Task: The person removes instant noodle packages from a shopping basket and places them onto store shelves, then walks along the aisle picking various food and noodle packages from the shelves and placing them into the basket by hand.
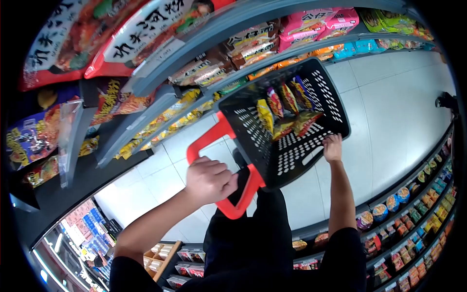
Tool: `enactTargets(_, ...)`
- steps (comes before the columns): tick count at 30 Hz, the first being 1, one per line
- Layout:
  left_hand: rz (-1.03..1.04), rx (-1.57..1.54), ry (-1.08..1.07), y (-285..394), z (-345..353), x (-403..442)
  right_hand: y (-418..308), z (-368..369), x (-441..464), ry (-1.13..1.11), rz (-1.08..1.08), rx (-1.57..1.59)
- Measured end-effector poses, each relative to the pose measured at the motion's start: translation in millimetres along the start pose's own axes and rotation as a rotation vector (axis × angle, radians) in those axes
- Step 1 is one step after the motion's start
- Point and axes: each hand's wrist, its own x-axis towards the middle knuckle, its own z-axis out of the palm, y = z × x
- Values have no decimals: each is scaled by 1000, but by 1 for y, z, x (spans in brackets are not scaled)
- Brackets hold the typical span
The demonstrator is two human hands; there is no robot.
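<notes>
A black perforated shopping basket (287,160) hangs tilted in front of my body, with its red handle (211,136) at the left. My left hand (211,181) is wrapped round that red handle. On the basket's right rim rests my right hand (333,147), its fingers bent over the edge. Several snack packets lie inside: a yellow one (265,116), a pink and purple one (275,102), a dark blue one (302,92) and a red and brown one (306,122) among them.
Shelves with noodle packets (146,34) rise at the left and top. More shelves with cup noodles (379,211) curve along the lower right. A pale tiled floor (379,121) lies between them. A person's dark shoe (445,100) shows at the far right.
</notes>
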Motion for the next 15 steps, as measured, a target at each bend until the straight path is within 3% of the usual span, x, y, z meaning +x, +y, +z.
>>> enactTargets(1,1,2,-5,2,1,8,0,-3,-3,-13,80,-62)
enactTargets(3,-23,-16,3,5,6,19,-30,-12,-1,288,564,-83)
enactTargets(4,-39,8,-18,7,7,23,-33,-5,-5,387,688,81)
enactTargets(5,-56,29,-39,10,7,27,-22,33,-12,565,886,101)
enactTargets(7,-68,33,-57,13,9,36,-45,54,-25,437,1209,788)
enactTargets(9,-52,25,-60,15,11,42,-68,67,-32,436,1313,1446)
enactTargets(11,-55,99,-164,13,5,43,-65,62,-27,280,1449,1302)
enactTargets(15,-67,130,-251,26,6,53,-53,64,-17,211,1389,1253)
